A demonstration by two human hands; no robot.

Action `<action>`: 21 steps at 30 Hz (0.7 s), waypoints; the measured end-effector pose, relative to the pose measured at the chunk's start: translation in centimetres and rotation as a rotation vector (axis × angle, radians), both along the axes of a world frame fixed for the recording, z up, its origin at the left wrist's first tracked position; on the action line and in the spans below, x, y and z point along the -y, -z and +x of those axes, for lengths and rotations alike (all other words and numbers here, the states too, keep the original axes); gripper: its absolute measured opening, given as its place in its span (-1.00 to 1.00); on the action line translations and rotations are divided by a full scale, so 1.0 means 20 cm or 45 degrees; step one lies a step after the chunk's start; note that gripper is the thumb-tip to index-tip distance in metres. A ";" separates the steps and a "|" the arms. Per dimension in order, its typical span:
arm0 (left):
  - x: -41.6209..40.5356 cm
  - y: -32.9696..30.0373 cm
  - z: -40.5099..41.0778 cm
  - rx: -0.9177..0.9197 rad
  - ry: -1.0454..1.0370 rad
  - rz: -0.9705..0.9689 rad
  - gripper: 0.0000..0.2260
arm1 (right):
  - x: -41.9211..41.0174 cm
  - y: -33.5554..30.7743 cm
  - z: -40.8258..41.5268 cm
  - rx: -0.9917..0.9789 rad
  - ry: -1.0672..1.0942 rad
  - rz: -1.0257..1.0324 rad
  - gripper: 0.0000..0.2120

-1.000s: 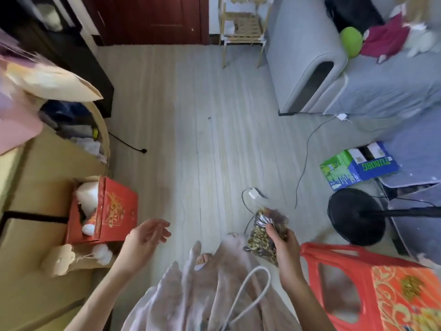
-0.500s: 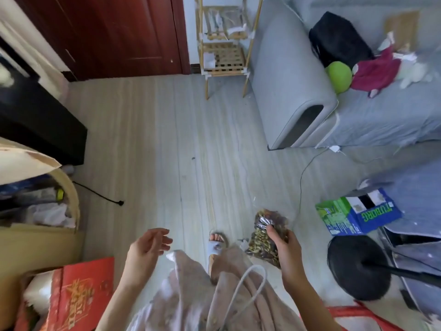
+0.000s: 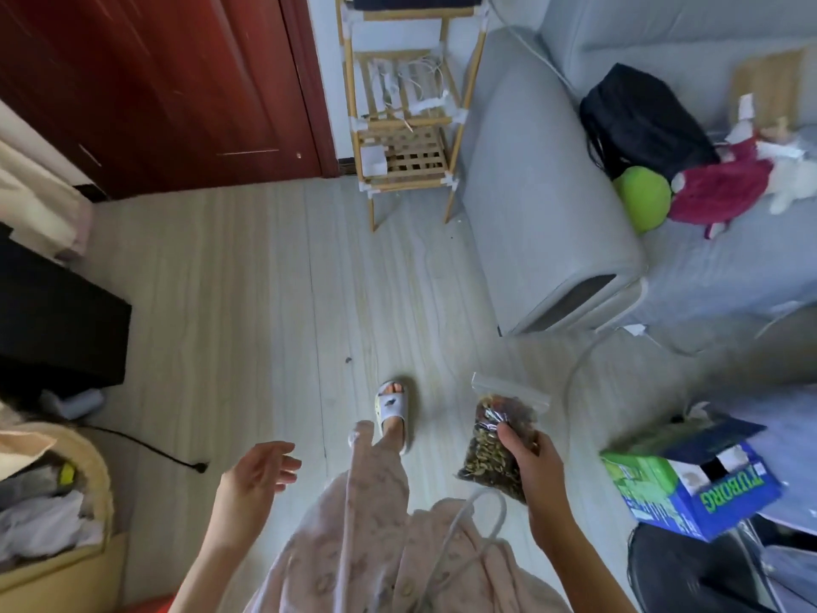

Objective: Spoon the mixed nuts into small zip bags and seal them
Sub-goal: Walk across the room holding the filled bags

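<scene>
Head view, looking down on a person standing on a pale plank floor (image 3: 247,303): the right hand (image 3: 532,462) grips a clear zip bag (image 3: 495,440) of mixed nuts, thumb curled over its front and fingers wrapped behind, holding it upright at waist height. The bag's zip strip stands above the thumb; whether it is sealed cannot be told. Dark seeds fill the bag's lower part below the hand, with reddish pieces near the top.

The left hand (image 3: 256,475) hangs well apart from the bag, across the body, palm up and fingers loosely spread, holding nothing. Between the 2 hands falls a pinkish patterned garment (image 3: 376,524), with 1 foot in a white slipper (image 3: 393,413) stepping out ahead of it, just beside the bag. A white cord (image 3: 460,524) loops below the right hand.

Beyond the right hand sit a green-and-blue carton (image 3: 689,484) marked TUBORG and, farther ahead, a grey sofa (image 3: 552,205) bearing a black bag (image 3: 641,117) and a green ball (image 3: 643,196). Far ahead of both hands stand a bamboo shelf (image 3: 406,112) and a dark red door (image 3: 154,81). Out past the left hand lies a black cable (image 3: 146,444).
</scene>
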State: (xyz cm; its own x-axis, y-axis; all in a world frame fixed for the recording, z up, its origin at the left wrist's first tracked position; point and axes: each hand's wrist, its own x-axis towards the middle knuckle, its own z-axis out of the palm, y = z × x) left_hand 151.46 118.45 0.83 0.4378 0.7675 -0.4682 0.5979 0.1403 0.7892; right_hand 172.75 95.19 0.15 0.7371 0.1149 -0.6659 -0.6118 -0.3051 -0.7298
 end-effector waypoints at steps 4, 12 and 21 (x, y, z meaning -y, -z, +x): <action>-0.37 -0.03 0.41 -0.028 0.127 0.043 -0.77 | -0.28 -0.01 0.34 -0.003 0.057 0.033 -0.53; -0.87 -0.23 1.22 0.039 0.343 0.138 -0.80 | -0.80 -0.08 0.91 0.016 0.108 0.080 -0.73; -1.09 -0.16 1.69 0.045 0.168 0.006 -0.77 | -1.21 -0.06 1.49 -0.014 0.038 0.083 -0.68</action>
State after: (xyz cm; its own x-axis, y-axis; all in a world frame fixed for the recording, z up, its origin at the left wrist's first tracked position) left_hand 185.18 140.34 3.99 0.5514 0.7044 -0.4470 0.5824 0.0586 0.8108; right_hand 202.46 119.45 1.45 0.7337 0.1363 -0.6656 -0.6278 -0.2388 -0.7409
